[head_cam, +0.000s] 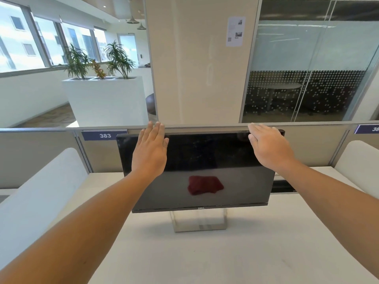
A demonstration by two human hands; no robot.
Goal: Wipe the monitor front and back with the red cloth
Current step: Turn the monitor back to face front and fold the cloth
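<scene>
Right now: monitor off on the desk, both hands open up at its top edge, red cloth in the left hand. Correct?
Not quite. In the head view the left hand is empty and flat, like the right hand. The red cloth shows only as a reflection low in the dark screen of the monitor, so neither hand holds it. The rest stands: monitor off, both hands open at its top edge.

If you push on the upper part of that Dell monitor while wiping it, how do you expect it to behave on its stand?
The Dell monitor would probably tilt or rock, since its wide panel sits on one narrow stand. The stand may also slide on the smooth white desk. With the left hand and right hand near its top corners, steadying seems wise.
</scene>
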